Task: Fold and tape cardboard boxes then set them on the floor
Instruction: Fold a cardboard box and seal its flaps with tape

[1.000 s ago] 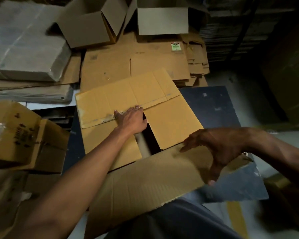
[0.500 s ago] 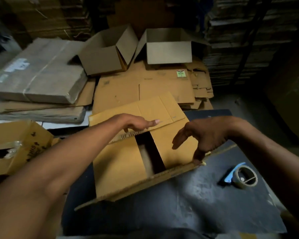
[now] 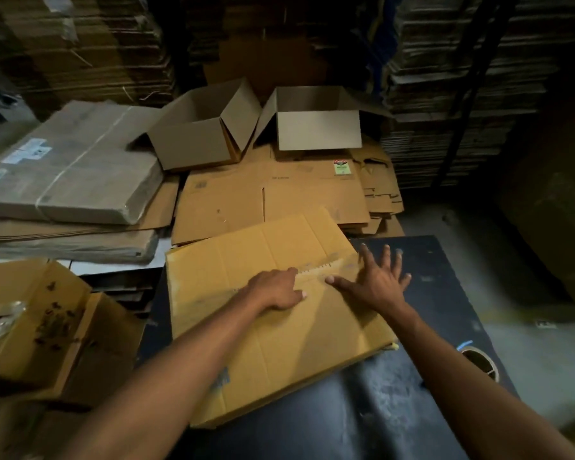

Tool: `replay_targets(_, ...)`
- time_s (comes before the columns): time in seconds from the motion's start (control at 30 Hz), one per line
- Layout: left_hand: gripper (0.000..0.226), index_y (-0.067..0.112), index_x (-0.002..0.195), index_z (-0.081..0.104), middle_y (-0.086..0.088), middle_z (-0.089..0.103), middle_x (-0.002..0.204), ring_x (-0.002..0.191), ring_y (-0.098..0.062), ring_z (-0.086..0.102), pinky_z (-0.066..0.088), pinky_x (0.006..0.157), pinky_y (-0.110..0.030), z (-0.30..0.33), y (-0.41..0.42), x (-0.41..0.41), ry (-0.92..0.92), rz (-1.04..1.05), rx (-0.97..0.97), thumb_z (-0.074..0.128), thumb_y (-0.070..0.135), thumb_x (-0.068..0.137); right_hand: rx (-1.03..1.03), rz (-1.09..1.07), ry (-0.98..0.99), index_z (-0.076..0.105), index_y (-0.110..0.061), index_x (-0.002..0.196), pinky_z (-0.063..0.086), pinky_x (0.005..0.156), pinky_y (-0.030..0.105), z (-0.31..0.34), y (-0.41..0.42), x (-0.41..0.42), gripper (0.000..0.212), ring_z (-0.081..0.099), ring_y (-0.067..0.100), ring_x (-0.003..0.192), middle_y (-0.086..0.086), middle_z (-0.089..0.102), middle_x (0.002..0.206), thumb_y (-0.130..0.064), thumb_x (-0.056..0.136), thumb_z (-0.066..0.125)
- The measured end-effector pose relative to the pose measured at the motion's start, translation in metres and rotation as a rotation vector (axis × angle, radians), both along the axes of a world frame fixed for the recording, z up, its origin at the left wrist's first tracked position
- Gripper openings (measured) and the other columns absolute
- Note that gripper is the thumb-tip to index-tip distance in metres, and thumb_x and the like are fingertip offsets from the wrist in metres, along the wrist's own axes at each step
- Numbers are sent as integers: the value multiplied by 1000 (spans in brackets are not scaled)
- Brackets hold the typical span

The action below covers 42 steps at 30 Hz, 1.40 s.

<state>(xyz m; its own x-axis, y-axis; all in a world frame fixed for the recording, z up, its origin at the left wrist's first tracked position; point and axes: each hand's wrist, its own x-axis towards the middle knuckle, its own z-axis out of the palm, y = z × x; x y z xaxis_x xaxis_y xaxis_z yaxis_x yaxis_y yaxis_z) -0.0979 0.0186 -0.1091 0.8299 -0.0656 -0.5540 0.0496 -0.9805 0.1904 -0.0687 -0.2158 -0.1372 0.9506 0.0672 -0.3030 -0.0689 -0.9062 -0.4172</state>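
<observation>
Two hands press on the cardboard box (image 3: 273,313) that sits on the dark worktop (image 3: 395,410) in the middle of the frame. Its top flaps are folded shut and meet along a seam running from centre left toward the right. The left hand (image 3: 276,290) rests on that seam with its fingers loosely bent and flat against the card, holding nothing. The right hand (image 3: 375,280) lies just to the right of it, fingers spread wide and straight, pressing the right end of the flaps down, its fingertips reaching past the box edge over the worktop.

As a judgement of progress: the folding of this box looks done on this side, but no fresh tape shows clearly along the seam, so taping is still to come. The tape roll (image 3: 480,361) lies at the right edge of the worktop, well apart from both hands and untouched. After taping, the box must still go to the floor.

Two open boxes (image 3: 256,127) stand in the upper centre of the frame on flat cardboard sheets (image 3: 266,197), which suggests earlier units are set aside and more stock remains.
</observation>
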Motion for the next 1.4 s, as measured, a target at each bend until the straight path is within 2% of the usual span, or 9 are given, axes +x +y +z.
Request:
replay_targets(0.13,75,20,164,15,-18,33,161,143,-42,35,26,118,-56,-40,-23,-45,-289,80,154,28,64,104,195,-137,62,-8,-39,161,49,104,58,-18,-22,-25,126,53,42,131,19,47,152,-90,69,61)
replay_targets(0.23,75,19,163,24,-20,30,163,147,-42,25,16,123,-58,-64,-40,-67,-404,104,173,27,64,103,215,-174,-33,23,-40,156,60,86,46,-23,-36,-46,109,68,28,107,6,67,122,-89,67,63)
replay_targets(0.4,69,17,153,45,-17,49,142,129,-36,43,33,109,-56,-72,-75,-88,-550,81,146,31,60,100,112,-283,-146,48,-37,140,62,72,42,-23,-73,-74,105,71,22,89,-3,72,103,-94,54,69)
replay_targets(0.57,69,15,158,39,-20,39,159,149,-37,32,19,119,-64,-79,-114,-100,-525,146,113,28,53,101,38,-125,-120,49,-32,132,61,75,46,-33,-100,-84,90,69,22,93,0,69,116,-100,73,38)
replay_targets(0.7,70,13,165,7,-16,-1,173,160,-30,-7,-3,124,-66,-76,-131,-88,-454,164,111,32,37,104,59,13,-71,26,-13,158,56,86,45,-37,-100,-83,84,65,36,110,14,60,136,-72,99,36)
replay_targets(0.9,73,14,164,18,-14,10,172,160,-28,3,-4,125,-60,-75,-158,-70,-401,260,178,14,60,107,154,141,26,60,-21,138,52,88,38,-44,-210,-50,44,68,35,107,17,71,125,-21,95,51)
replay_targets(1.07,57,13,162,30,-14,20,170,159,-26,13,5,129,-38,-70,-165,-68,-444,329,97,25,42,113,-345,529,225,46,-38,151,45,107,39,-77,-260,-29,72,51,25,135,3,55,146,-30,83,68)
replay_targets(1.27,50,10,159,35,-14,24,169,158,-24,19,8,127,-34,-70,-176,-70,-495,408,101,30,29,113,-414,578,183,65,-46,128,51,92,32,-82,-264,-18,39,65,24,119,-4,65,133,-39,90,67)
replay_targets(1.4,50,10,160,34,-14,25,169,158,-24,19,8,128,-34,-72,-188,-68,-505,397,113,28,28,113,-364,466,81,68,-33,116,57,87,37,-62,-289,5,28,69,31,106,5,72,116,-40,89,70)
